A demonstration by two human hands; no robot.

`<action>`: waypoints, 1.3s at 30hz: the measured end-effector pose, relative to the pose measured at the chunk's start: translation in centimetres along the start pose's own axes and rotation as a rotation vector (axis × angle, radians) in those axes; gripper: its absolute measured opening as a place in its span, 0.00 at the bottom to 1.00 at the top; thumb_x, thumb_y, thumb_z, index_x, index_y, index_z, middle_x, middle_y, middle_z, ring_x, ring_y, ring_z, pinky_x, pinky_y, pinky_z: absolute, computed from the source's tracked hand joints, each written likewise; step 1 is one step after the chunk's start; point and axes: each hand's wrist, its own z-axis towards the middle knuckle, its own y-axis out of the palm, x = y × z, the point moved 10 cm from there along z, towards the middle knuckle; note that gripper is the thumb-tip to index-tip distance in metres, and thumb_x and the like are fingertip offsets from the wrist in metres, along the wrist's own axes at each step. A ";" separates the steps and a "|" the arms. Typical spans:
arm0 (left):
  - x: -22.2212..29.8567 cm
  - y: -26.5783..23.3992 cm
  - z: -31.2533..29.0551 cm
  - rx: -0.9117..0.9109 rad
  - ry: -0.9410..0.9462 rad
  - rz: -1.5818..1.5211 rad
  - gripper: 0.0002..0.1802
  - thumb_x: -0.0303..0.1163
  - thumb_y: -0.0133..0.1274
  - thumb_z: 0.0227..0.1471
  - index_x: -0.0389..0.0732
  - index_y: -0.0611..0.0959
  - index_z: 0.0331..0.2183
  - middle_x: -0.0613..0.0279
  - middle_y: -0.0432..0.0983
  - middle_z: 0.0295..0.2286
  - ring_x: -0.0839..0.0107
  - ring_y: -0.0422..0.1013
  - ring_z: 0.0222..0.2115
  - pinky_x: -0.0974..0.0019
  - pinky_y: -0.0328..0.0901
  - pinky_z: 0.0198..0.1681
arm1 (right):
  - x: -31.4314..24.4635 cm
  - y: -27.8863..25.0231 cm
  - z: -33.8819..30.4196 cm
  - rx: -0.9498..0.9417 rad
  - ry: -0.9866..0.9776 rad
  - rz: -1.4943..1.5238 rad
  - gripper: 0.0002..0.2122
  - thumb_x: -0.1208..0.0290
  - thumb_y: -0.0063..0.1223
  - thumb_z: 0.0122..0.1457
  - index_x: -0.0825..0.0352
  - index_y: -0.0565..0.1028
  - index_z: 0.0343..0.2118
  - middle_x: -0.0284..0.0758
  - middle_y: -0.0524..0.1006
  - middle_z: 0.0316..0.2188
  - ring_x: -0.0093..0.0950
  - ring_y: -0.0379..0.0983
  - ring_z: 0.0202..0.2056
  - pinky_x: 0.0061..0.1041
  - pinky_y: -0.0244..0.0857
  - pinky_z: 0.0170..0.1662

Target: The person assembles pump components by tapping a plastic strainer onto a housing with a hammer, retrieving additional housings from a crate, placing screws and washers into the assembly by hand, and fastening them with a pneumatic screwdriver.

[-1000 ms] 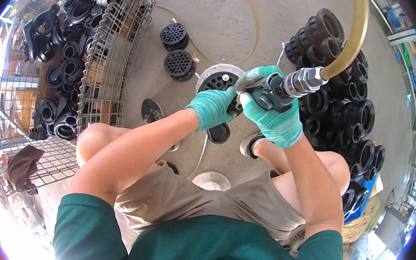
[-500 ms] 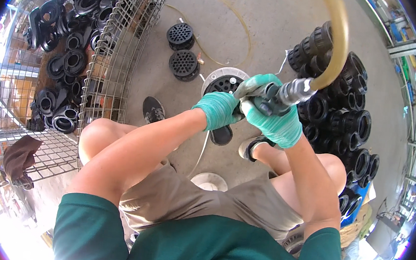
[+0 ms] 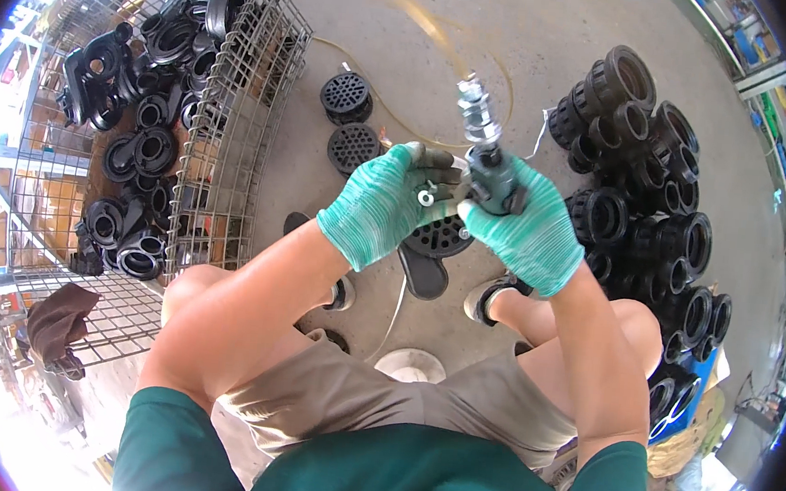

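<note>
For doing this step well, the person should probably be keeping the left hand [image 3: 373, 208] level, so the loose metal fastener [image 3: 426, 196] is not rolling off, and be pointing the air tool [image 3: 491, 175] clear of the fingers, with its hose [image 3: 400, 3] running slack. The left fingers are sitting spread in a loose cup, the fastener lying against them, beyond the palm and left of the tool; the right hand [image 3: 537, 228] is holding the tool's body. The black perforated part [image 3: 438, 240] is lying beneath both hands, its far edge hiding, a dark flat piece [image 3: 425, 276] showing past its near edge, a second fastener [image 3: 464, 234] showing by its right edge
</note>
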 end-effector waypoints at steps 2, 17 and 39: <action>-0.1 -0.5 0.3 -0.002 0.051 -0.014 0.14 0.35 0.41 0.66 0.36 0.78 0.41 0.54 0.77 0.35 0.64 0.76 0.35 0.59 0.75 0.41 | -0.3 0.9 0.0 0.003 -0.042 -0.093 0.21 0.74 0.66 0.50 0.64 0.76 0.48 0.36 0.82 0.35 0.24 0.78 0.35 0.27 0.72 0.41; 0.2 -0.6 -0.8 -0.053 0.199 0.090 0.21 0.18 0.43 0.58 0.32 0.74 0.53 0.53 0.75 0.45 0.64 0.75 0.43 0.62 0.73 0.51 | 0.1 1.6 0.5 0.096 0.023 0.028 0.18 0.74 0.67 0.53 0.65 0.76 0.46 0.31 0.81 0.34 0.21 0.75 0.33 0.23 0.72 0.40; 0.3 0.6 -1.6 -0.153 0.283 0.299 0.29 0.17 0.45 0.52 0.31 0.71 0.58 0.54 0.74 0.51 0.68 0.73 0.49 0.66 0.71 0.54 | -1.7 0.9 0.8 0.087 -0.064 -0.214 0.17 0.76 0.64 0.49 0.64 0.76 0.43 0.41 0.80 0.33 0.34 0.78 0.33 0.30 0.72 0.39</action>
